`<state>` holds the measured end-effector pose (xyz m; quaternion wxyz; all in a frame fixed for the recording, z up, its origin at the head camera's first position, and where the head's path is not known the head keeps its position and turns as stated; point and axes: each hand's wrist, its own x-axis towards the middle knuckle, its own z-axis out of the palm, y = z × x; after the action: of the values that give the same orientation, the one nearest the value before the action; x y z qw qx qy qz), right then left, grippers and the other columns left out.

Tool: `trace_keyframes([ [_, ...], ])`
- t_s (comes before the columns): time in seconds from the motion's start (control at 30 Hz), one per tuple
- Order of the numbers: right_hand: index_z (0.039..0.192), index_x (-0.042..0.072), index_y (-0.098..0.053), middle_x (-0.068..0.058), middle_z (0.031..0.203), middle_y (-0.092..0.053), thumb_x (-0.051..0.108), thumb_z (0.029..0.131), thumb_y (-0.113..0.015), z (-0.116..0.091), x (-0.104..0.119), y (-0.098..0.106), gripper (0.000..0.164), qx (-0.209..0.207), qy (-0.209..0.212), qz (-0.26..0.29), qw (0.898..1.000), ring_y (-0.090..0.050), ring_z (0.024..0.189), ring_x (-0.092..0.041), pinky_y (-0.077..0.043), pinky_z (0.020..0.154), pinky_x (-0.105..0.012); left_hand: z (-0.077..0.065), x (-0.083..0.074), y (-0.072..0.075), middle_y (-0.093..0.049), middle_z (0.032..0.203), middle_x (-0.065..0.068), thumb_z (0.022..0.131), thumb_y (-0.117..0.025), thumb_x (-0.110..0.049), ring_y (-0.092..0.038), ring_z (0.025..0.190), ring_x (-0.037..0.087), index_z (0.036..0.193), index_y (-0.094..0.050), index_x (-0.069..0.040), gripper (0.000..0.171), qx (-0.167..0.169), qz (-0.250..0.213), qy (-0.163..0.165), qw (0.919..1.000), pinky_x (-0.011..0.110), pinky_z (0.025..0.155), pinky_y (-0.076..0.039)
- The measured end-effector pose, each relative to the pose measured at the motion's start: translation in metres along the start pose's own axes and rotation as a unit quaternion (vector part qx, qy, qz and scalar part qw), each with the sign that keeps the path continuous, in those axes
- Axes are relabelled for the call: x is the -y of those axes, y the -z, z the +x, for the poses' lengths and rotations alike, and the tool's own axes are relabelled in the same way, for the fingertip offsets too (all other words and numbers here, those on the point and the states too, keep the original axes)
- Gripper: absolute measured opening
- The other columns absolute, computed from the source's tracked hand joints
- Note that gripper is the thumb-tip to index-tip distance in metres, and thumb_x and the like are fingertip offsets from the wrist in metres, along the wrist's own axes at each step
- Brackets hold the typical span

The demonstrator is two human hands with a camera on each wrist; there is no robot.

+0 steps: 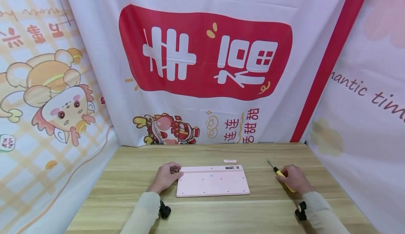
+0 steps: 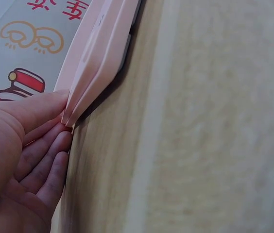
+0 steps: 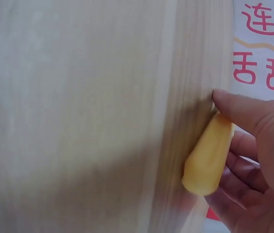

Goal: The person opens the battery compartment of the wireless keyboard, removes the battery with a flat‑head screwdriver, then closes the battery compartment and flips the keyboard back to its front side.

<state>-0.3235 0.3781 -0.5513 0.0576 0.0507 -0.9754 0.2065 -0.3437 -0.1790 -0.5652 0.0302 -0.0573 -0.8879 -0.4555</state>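
One left hand (image 1: 166, 176) pinches a flat pink plastic panel (image 1: 218, 185), likely light and stiff, by what we judge a sound hold, its far-left corner, while the right hand (image 1: 295, 179) grips a yellow-handled screwdriver (image 1: 279, 172).

A wooden tabletop (image 1: 202, 214) with light brown grain and paler lines running across it fills the lower part of the head view. Flat on it, at lower centre, lies a pink rectangular device (image 1: 213, 184), dark dots on its upward face. A small pink strip (image 1: 230, 161) lies just above its upper right. A yellow-handled screwdriver (image 1: 278, 172) is at lower right, possibly touching the wood.
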Motion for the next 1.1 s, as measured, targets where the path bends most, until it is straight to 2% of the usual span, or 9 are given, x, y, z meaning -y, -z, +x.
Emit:
trace_keyframes([
  [0.2,0.083,0.008,-0.068,-0.002,0.077,-0.064,0.019,0.088,-0.081,0.000,0.003,0.000,0.018,-0.012,0.008,0.012,1.000,-0.054,0.072,-0.017,-0.047,0.067,-0.033,0.000,-0.002,0.001,-0.076,0.110,0.003,0.094,-0.081,-0.017,-0.071,0.105,0.021,0.116,-0.076,-0.012,0.023,0.000,0.003,-0.003,1.0000,0.047,0.100,-0.061],
  [0.33,0.085,0.008,-0.066,-0.002,0.077,-0.062,0.020,0.089,-0.080,-0.002,0.007,0.005,0.019,0.009,-0.011,0.023,1.000,-0.054,0.073,-0.018,-0.046,0.067,-0.031,0.001,0.001,0.000,-0.076,0.110,0.001,0.094,-0.082,-0.018,-0.071,0.106,0.019,0.115,-0.077,-0.015,0.023,-0.001,-0.001,0.004,1.0000,0.046,0.101,-0.060],
  [0.43,0.088,0.008,-0.065,-0.001,0.077,-0.063,0.020,0.089,-0.080,-0.005,0.009,0.010,0.019,0.024,-0.008,0.037,0.999,-0.055,0.072,-0.016,-0.046,0.065,-0.029,0.001,0.003,-0.002,-0.075,0.109,0.001,0.094,-0.082,-0.018,-0.071,0.106,0.019,0.115,-0.076,-0.015,0.022,-0.001,-0.002,0.001,1.0000,0.047,0.101,-0.060],
  [0.6,0.089,0.010,-0.066,0.003,0.076,-0.064,0.021,0.089,-0.082,-0.008,0.017,0.017,0.020,0.023,0.036,0.058,0.997,-0.054,0.070,-0.011,-0.046,0.062,-0.023,0.001,0.005,-0.002,-0.076,0.109,0.001,0.093,-0.082,-0.019,-0.071,0.106,0.020,0.114,-0.076,-0.015,0.022,0.000,-0.004,-0.004,1.0000,0.047,0.101,-0.061],
  [0.7,0.089,0.012,-0.066,0.004,0.077,-0.064,0.020,0.089,-0.083,-0.007,0.026,0.023,0.019,0.028,0.050,0.066,0.996,-0.054,0.070,-0.011,-0.046,0.061,-0.022,0.001,0.005,-0.001,-0.076,0.108,0.000,0.093,-0.082,-0.019,-0.071,0.106,0.019,0.114,-0.077,-0.015,0.022,-0.001,-0.005,-0.005,1.0000,0.046,0.101,-0.061],
  [0.87,0.090,0.013,-0.066,0.003,0.079,-0.063,0.017,0.089,-0.082,-0.003,0.045,0.029,0.017,0.062,0.051,0.062,0.995,-0.055,0.072,-0.013,-0.047,0.061,-0.024,0.000,0.003,0.000,-0.075,0.109,0.000,0.094,-0.082,-0.018,-0.071,0.106,0.019,0.114,-0.076,-0.015,0.022,0.000,-0.003,-0.001,1.0000,0.046,0.101,-0.060],
  [1.1,0.086,0.016,-0.064,0.004,0.077,-0.062,0.015,0.089,-0.082,0.006,0.076,0.036,0.018,0.077,0.089,0.049,0.992,-0.053,0.071,-0.012,-0.046,0.061,-0.024,-0.002,0.002,-0.001,-0.075,0.111,0.001,0.094,-0.082,-0.020,-0.070,0.108,0.019,0.115,-0.076,-0.015,0.023,0.003,0.002,0.003,1.0000,0.046,0.102,-0.060],
])
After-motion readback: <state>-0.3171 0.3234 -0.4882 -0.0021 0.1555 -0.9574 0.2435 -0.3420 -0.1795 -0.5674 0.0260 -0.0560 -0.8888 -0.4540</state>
